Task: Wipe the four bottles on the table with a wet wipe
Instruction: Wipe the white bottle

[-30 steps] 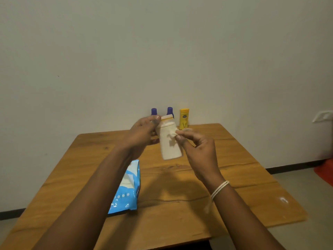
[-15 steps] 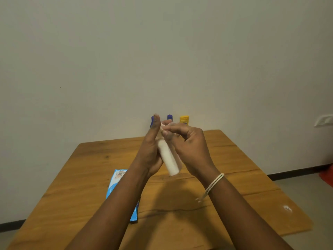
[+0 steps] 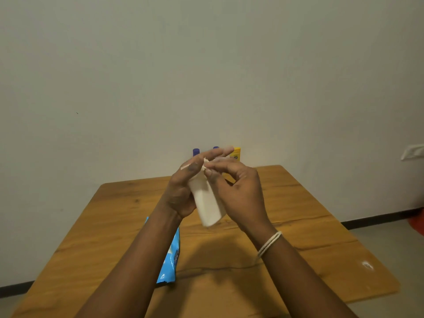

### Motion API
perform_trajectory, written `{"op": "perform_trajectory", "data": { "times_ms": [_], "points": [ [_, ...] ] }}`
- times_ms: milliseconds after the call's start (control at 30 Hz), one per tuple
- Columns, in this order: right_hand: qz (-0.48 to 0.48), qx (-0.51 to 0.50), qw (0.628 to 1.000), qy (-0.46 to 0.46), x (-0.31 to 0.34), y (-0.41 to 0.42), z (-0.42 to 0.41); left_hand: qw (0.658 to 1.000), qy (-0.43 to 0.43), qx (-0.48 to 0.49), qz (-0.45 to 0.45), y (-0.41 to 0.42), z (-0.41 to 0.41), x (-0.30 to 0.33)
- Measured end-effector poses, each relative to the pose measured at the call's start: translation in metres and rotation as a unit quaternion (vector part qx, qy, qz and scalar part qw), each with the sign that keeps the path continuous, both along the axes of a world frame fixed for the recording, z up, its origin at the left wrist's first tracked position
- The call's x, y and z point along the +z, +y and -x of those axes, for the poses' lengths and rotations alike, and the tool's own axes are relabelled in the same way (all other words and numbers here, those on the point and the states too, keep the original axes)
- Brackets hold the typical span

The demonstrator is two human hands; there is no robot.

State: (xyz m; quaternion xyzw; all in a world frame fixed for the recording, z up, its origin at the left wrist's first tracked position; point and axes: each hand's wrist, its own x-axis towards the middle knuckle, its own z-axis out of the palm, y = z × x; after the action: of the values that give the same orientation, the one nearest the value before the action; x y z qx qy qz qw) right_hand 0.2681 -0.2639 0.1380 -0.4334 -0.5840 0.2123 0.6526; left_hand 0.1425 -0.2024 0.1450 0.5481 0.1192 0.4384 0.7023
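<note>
Above the middle of the table [image 3: 298,203], held up off the wood, the white bottle [image 3: 207,203] slants with its cap end up toward 11 o'clock and its base down toward 5 o'clock. A scrap of wet wipe [image 3: 205,162] shows at the cap end, pinched against the plastic; most of it is hidden by fingers, so how it is folded cannot be told.

To do this step well, I would judge that the bottle should be turned a little at a time in the supporting palm while the wipe is dragged from cap to base, so each face gets one pass. The grip should stay low on the body, since a damp bottle may slip. The cap seam likely needs the most attention.

The left hand [image 3: 183,191], at 9 o'clock of the bottle, cradles it with the fingers fairly straight and reaching up past the cap. The right hand [image 3: 238,191], at 3 o'clock, has its fingers curled, thumb and fingertips pinching the wipe onto the bottle's upper end.

Beyond them at 12 o'clock, near the wall, stand two purple-capped bottles [image 3: 196,151] and a yellow bottle [image 3: 236,153], partly hidden. At 7 o'clock, a blue wipes packet [image 3: 171,260] lies flat under the left forearm
</note>
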Motion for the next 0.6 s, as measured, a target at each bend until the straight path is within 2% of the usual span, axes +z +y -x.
{"op": "perform_trajectory", "data": {
  "times_ms": [133,233,300,433,533,600],
  "points": [
    [0.053,0.040,0.998,0.007,-0.034,-0.018,-0.005,0.997,-0.056,-0.031,0.048,0.005,0.007,0.001],
    [0.061,0.005,0.998,-0.021,-0.053,-0.026,-0.003,0.995,-0.036,0.024,0.092,0.007,0.004,-0.002],
    [0.038,-0.012,0.998,-0.047,-0.048,-0.022,0.002,0.990,-0.015,0.081,0.118,0.007,-0.004,-0.003],
    [-0.033,-0.047,0.994,-0.090,-0.028,-0.015,0.012,0.978,0.052,0.177,0.098,0.003,-0.017,0.003],
    [-0.108,-0.055,0.973,-0.195,-0.037,-0.023,0.013,0.974,0.010,0.174,0.144,0.004,-0.013,0.012],
    [-0.144,-0.066,0.960,-0.229,-0.049,-0.029,0.010,0.961,-0.003,0.193,0.197,0.005,-0.011,0.013]
  ]
}}
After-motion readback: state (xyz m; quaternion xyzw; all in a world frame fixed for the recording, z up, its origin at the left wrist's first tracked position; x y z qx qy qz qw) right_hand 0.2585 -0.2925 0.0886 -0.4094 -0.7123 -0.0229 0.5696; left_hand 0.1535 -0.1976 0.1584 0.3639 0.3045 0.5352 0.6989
